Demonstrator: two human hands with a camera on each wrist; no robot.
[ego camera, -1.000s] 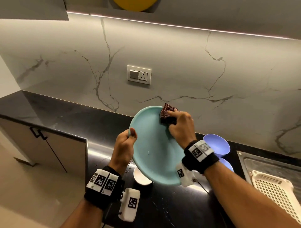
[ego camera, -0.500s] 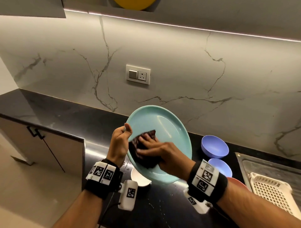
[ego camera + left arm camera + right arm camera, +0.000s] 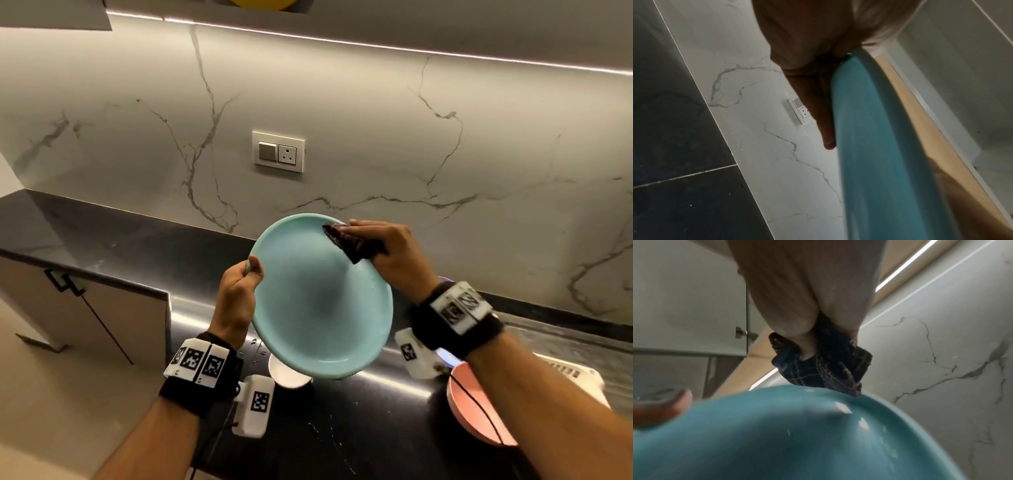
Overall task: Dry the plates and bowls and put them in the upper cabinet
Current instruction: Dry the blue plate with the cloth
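The teal plate (image 3: 318, 308) has a smooth, glossy glazed-looking face that carries soft highlights; in the right wrist view small bright glints sit on it. The cloth (image 3: 349, 241) against its upper rim is dark woven fabric with a stitched grid of lighter threads and a frayed edge. The table (image 3: 359, 428) is black polished stone, shiny enough to mirror the light strip. The wall (image 3: 376, 144) behind it is pale marble-patterned slab with grey veins, smooth and faintly satin. The pink bowl (image 3: 469, 411) near the table's right edge looks matt and plastic-like. The switch plate (image 3: 278, 151) is smooth white plastic.
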